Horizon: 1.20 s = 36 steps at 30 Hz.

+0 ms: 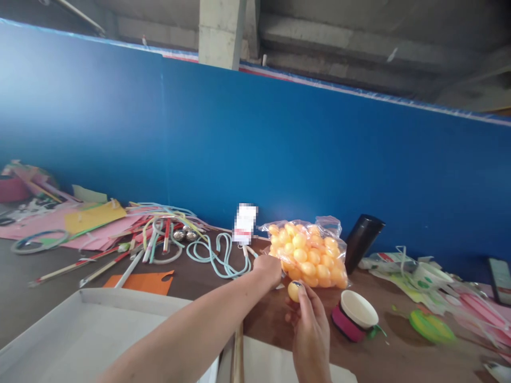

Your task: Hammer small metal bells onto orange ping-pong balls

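head view: my right hand [312, 324] pinches yellow-orange ball [294, 292], just in front of clear bag of orange balls [307, 258] on brown surface [268, 322]. my left hand [268, 269] at bag's left edge; from here i cannot tell its grip.

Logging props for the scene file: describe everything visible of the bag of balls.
The clear, glossy plastic bag is bulging with yellow-orange balls, its loose top crumpled. It rests on the brown table, left of a tilted black cylinder. The left hand overlaps its lower left edge; contact is unclear.
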Each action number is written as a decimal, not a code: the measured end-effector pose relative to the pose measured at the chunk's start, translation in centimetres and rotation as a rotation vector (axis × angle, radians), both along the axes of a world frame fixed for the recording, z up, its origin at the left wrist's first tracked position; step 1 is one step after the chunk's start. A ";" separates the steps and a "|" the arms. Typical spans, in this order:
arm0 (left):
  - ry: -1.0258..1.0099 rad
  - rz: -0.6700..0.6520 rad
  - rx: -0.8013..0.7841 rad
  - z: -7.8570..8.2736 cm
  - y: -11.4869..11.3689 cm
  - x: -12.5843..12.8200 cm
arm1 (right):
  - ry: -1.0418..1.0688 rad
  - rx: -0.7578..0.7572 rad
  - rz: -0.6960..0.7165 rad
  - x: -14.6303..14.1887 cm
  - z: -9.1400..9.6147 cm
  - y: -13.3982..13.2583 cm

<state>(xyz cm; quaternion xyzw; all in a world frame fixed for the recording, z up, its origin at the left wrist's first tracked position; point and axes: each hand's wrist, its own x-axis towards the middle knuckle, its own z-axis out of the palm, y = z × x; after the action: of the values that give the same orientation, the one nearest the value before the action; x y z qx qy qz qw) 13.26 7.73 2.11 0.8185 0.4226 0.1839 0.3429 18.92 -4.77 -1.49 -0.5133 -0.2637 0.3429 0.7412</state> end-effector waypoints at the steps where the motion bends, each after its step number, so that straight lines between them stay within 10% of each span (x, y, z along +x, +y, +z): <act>1: 0.052 0.020 0.017 0.0 -0.1 -0.1 | 0.003 0.003 0.004 0.0 0.0 0.0; 12: -0.113 0.147 0.099 1.1 -2.4 -5.1 | 0.049 0.002 0.101 -0.3 -0.2 0.0; 22: -0.670 0.243 -0.571 -1.6 -6.4 -9.0 | 0.206 -0.031 0.315 -1.7 -0.7 0.0; 36: -1.038 0.104 -0.886 -4.2 -6.5 -8.6 | 0.403 -0.026 0.362 -1.5 -0.5 0.3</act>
<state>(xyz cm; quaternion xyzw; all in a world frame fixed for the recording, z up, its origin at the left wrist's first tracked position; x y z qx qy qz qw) 4.70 1.20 -2.13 0.3855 0.2778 0.3785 0.7943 17.45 -4.46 -2.00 -0.3888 -0.1941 0.5685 0.6986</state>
